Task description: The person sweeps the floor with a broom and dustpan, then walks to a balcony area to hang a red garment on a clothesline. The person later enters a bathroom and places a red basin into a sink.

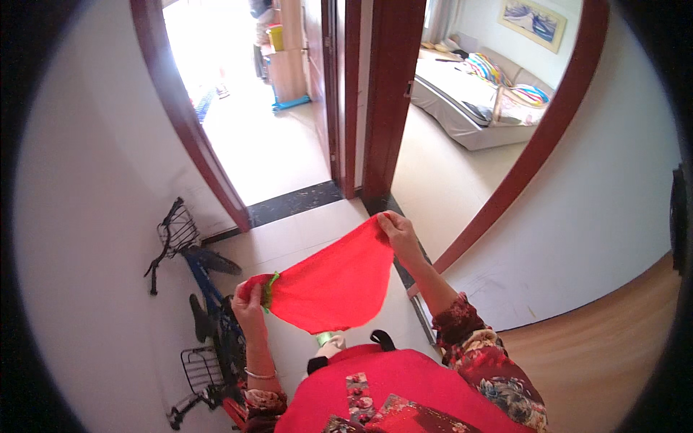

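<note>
A bright red cloth (335, 281) is stretched between my two hands, in front of my body at about waist height. My left hand (248, 306) grips its left end, beside a green tie or band (269, 292) around the gathered fabric. The upper right corner is pinched in my right hand (398, 233), which is held farther forward. Between the hands the lower edge sags in a curve. Below that edge a small pale green and white item (327, 342) shows in part, and I cannot tell what it is.
Two small bicycles with wire baskets (178, 230) stand along the left wall. A doorway with a black stone threshold (295, 203) opens ahead. Through the right doorway, a bed (460, 103) bears striped pillows. A wooden surface (595, 357) lies at the lower right.
</note>
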The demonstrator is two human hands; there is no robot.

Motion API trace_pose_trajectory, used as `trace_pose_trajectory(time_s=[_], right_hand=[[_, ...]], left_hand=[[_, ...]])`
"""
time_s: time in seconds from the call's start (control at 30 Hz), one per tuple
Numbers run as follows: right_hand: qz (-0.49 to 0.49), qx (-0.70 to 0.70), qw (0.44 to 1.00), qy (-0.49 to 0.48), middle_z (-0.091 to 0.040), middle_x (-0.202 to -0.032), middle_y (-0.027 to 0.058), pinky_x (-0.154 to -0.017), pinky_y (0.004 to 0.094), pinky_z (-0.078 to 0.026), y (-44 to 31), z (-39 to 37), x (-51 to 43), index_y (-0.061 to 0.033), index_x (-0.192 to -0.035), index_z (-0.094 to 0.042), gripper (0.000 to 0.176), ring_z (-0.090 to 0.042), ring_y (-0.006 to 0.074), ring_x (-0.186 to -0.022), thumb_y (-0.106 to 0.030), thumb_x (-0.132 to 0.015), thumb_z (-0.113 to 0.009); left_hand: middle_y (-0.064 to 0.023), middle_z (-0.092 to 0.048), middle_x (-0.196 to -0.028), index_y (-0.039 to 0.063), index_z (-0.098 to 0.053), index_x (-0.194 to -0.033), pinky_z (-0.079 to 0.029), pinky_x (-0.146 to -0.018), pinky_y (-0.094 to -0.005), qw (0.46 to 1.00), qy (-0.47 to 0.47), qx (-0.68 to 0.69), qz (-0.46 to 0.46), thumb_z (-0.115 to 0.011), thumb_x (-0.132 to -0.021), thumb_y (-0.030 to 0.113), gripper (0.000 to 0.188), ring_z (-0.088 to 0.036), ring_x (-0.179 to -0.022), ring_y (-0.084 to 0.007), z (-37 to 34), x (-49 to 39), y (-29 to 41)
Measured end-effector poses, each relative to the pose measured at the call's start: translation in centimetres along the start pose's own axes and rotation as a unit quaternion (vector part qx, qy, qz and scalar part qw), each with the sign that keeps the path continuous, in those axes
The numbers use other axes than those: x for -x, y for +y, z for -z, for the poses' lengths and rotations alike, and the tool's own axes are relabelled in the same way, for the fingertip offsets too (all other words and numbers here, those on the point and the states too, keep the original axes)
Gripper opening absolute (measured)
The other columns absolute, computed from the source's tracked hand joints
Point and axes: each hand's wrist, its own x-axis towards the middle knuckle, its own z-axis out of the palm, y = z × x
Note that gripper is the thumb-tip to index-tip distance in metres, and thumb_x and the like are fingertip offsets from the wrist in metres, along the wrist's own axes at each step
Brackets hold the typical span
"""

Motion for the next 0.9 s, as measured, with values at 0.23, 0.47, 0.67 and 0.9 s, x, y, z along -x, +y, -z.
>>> trace_pose_trajectory(time_s=[0.23, 0.47, 0.67, 0.9], right_hand=[[-0.004, -0.026, 0.999, 0.047, -0.046, -0.064, -0.0072, -0.051, 0.0197, -0.036, -0.3, -4.6, -13.7, -0.0049, -0.077, -0.056, 0.024, -0.040, 0.0020, -0.057, -0.022, -0.092, -0.050], [-0.006, 0.008, 0.998, 0.064, -0.048, -0.064, -0.0070, -0.051, 0.0196, -0.036, 4.3, -4.2, -27.6, -0.0051, -0.077, -0.056, 0.024, -0.041, 0.0018, -0.056, -0.022, -0.092, -0.050], [0.004, -0.048, 0.997, 0.056, -0.051, -0.066, -0.0061, -0.053, 0.0183, -0.038, 6.3, -5.6, -42.6, -0.0062, -0.079, -0.058, 0.023, -0.045, 0.0019, -0.057, -0.024, -0.093, -0.050], [-0.023, -0.048, 0.999, -0.003, -0.054, -0.070, -0.0063, -0.055, 0.0176, -0.039, 6.7, -8.5, -59.9, -0.0068, -0.083, -0.061, 0.023, -0.047, 0.0015, -0.061, -0.025, -0.092, -0.050]], left_hand=[[0.0009, -0.059, -0.087, 0.003, -0.059, -0.094, -0.041, -0.073, -0.0194, 0.994, -0.104, 0.018, -0.006, -0.048, -0.091, 0.007, 0.012, -0.051, -0.078, -0.0063, -4.7, -17.3, -0.5], [0.0009, -0.058, -0.085, 0.006, -0.057, -0.090, -0.041, -0.069, -0.0195, 0.980, -0.083, 0.166, 0.066, -0.042, -0.093, 0.010, 0.016, -0.050, -0.074, -0.0056, -11.8, -30.8, -6.6], [0.0012, -0.057, -0.076, 0.007, -0.053, -0.089, -0.040, -0.061, -0.0190, 0.980, -0.098, 0.158, 0.074, -0.045, -0.092, 0.018, 0.015, -0.051, -0.067, -0.0052, -17.6, -42.7, -7.4], [-0.0033, -0.060, -0.085, 0.004, -0.046, -0.097, -0.045, -0.067, -0.0210, 0.993, -0.114, 0.014, 0.004, -0.067, -0.078, 0.006, 0.028, -0.055, -0.074, -0.0085, -23.1, -54.0, -5.1]])
